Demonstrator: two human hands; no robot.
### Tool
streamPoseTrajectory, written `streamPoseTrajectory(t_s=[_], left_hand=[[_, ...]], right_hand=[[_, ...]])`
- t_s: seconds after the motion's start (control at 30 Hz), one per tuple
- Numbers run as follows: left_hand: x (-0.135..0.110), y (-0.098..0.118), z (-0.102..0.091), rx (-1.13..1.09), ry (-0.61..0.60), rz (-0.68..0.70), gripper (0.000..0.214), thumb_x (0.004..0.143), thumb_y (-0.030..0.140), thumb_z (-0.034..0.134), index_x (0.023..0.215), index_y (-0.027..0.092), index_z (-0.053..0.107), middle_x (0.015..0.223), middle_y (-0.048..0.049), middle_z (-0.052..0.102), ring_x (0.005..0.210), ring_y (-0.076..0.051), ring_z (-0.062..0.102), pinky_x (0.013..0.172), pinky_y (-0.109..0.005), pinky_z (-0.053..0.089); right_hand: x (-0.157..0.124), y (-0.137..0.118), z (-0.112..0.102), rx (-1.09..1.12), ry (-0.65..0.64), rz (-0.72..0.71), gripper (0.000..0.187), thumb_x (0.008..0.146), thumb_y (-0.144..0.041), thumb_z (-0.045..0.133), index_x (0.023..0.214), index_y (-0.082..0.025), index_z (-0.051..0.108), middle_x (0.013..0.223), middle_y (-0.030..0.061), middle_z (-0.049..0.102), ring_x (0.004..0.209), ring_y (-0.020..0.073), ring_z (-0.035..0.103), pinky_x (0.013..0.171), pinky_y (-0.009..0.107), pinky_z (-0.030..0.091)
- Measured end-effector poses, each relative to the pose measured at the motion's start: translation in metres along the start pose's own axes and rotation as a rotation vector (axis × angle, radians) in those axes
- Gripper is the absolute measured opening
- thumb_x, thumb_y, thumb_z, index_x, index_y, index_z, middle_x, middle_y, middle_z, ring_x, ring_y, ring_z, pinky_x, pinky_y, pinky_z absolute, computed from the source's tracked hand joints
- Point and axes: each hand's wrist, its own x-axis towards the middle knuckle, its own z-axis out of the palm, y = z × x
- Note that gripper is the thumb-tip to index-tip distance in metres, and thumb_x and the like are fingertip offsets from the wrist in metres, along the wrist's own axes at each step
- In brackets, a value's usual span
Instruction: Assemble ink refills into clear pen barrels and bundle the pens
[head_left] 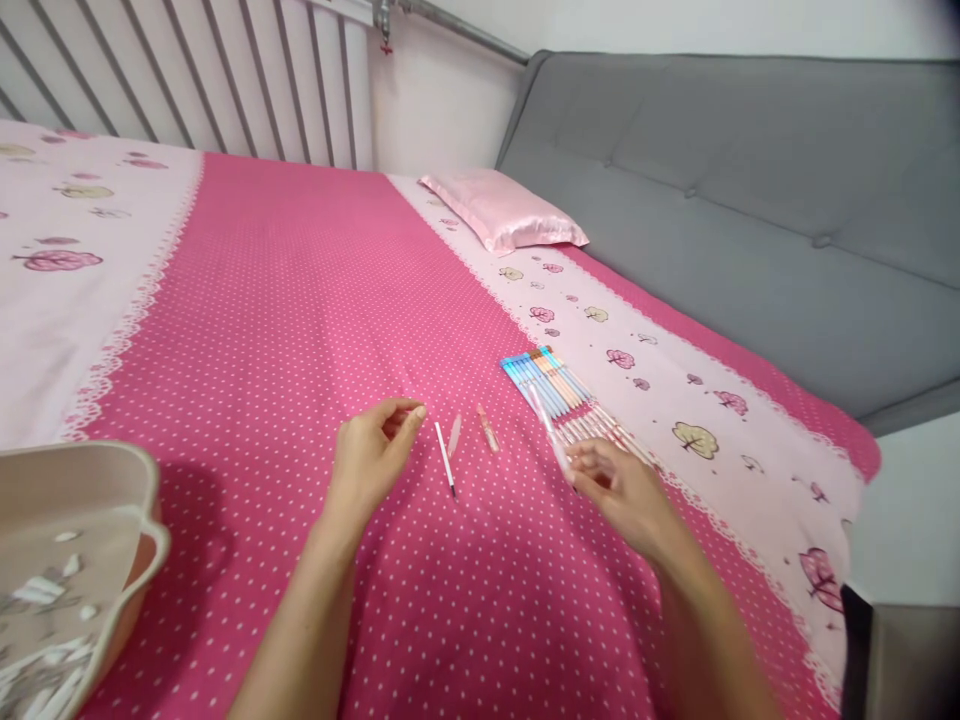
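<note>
My right hand (619, 490) pinches the lower end of a pale, translucent pen (549, 425), which points up and away over a row of pens. That row of pens (551, 385), with blue and orange-brown ends, lies side by side on the bed. My left hand (375, 450) has its fingers curled and thumb against the index finger, with nothing visible at the tips. Just right of it lies a white pen refill (445, 458) with a dark tip. Beyond the refill are a pale pink pen piece (454, 435) and a short pink, clear-ended pen piece (487, 428).
A beige bin (154, 490) with white and grey pieces inside stands at the lower left. The pink dotted bedspread (300, 270) lies under everything. A pink pillow (502, 205) rests near the grey headboard (720, 170); a radiator (247, 80) stands behind.
</note>
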Motion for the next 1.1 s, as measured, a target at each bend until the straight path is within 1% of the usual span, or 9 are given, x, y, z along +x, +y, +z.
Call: streamPoseTrajectory(t_s=[0.1,0.23,0.4,0.5,0.63,0.73,0.87,0.97,1.1], left_hand=[[0.0,0.002,0.001,0.056,-0.005,0.014,0.04,0.081,0.048,0.051,0.096,0.015,0.068,0.083,-0.0076,0.071,0.073,-0.021,0.063,0.065,-0.032,0.048],[0.0,0.002,0.001,0.068,-0.012,0.016,0.04,0.081,0.048,0.05,0.096,0.015,0.068,0.084,-0.0076,0.071,0.074,-0.021,0.064,0.066,-0.032,0.048],[-0.001,0.002,0.0,0.069,-0.008,0.022,0.042,0.081,0.049,0.049,0.095,0.014,0.068,0.084,-0.0081,0.071,0.073,-0.021,0.064,0.065,-0.031,0.048],[-0.001,0.002,0.0,0.085,-0.003,0.021,0.043,0.081,0.05,0.048,0.094,0.015,0.069,0.083,-0.0078,0.072,0.074,-0.021,0.064,0.065,-0.031,0.048],[-0.001,0.002,0.0,0.101,-0.006,0.015,0.042,0.081,0.049,0.048,0.095,0.015,0.069,0.083,-0.0075,0.072,0.072,-0.021,0.064,0.064,-0.031,0.047],[-0.001,0.003,0.0,0.125,-0.016,0.009,0.042,0.082,0.048,0.046,0.095,0.015,0.069,0.083,-0.0071,0.071,0.071,-0.021,0.064,0.063,-0.03,0.046],[-0.002,0.004,0.002,0.207,-0.077,-0.021,0.037,0.082,0.044,0.047,0.093,0.016,0.069,0.081,-0.0063,0.071,0.071,-0.021,0.063,0.064,-0.03,0.045],[-0.002,0.005,0.004,0.291,-0.161,-0.06,0.034,0.083,0.04,0.046,0.094,0.017,0.068,0.082,-0.0066,0.071,0.073,-0.022,0.063,0.065,-0.031,0.044],[-0.003,0.001,0.008,0.387,-0.243,-0.075,0.033,0.083,0.039,0.044,0.093,0.018,0.068,0.083,-0.0081,0.071,0.074,-0.024,0.063,0.062,-0.031,0.044]], right_hand=[[-0.012,0.026,-0.002,-0.103,0.028,0.098,0.025,0.079,-0.028,0.053,0.101,-0.017,0.058,0.087,0.0062,0.066,0.079,0.0194,0.063,0.07,0.032,0.049],[-0.022,0.044,0.005,-0.319,0.065,0.178,0.023,0.082,-0.024,0.048,0.101,-0.017,0.059,0.087,0.006,0.067,0.08,0.0212,0.063,0.069,0.032,0.046],[-0.024,0.046,0.013,-0.533,0.129,0.227,0.027,0.086,-0.019,0.042,0.106,-0.019,0.059,0.096,0.0061,0.068,0.083,0.0226,0.062,0.066,0.031,0.043],[-0.024,0.044,0.016,-0.609,0.157,0.25,0.03,0.087,-0.019,0.039,0.108,-0.019,0.06,0.101,0.008,0.067,0.084,0.0232,0.063,0.062,0.03,0.042],[-0.028,0.043,0.019,-0.69,0.192,0.269,0.033,0.089,-0.021,0.034,0.111,-0.018,0.06,0.101,0.0113,0.067,0.078,0.0232,0.063,0.057,0.03,0.041],[-0.03,0.039,0.018,-0.724,0.226,0.241,0.033,0.09,-0.026,0.035,0.111,-0.016,0.059,0.102,0.0122,0.066,0.081,0.0258,0.063,0.059,0.032,0.042],[-0.022,0.014,0.014,-0.615,0.263,0.065,0.029,0.087,-0.025,0.041,0.107,-0.016,0.061,0.1,0.01,0.067,0.086,0.0239,0.063,0.07,0.033,0.046],[-0.006,-0.024,0.014,-0.486,0.268,-0.108,0.026,0.085,-0.02,0.046,0.105,-0.018,0.062,0.099,0.0059,0.068,0.089,0.0201,0.063,0.08,0.032,0.046],[0.02,-0.074,0.024,-0.399,0.212,-0.218,0.028,0.083,-0.015,0.047,0.107,-0.021,0.062,0.096,0.0038,0.069,0.09,0.0184,0.063,0.083,0.031,0.046]])
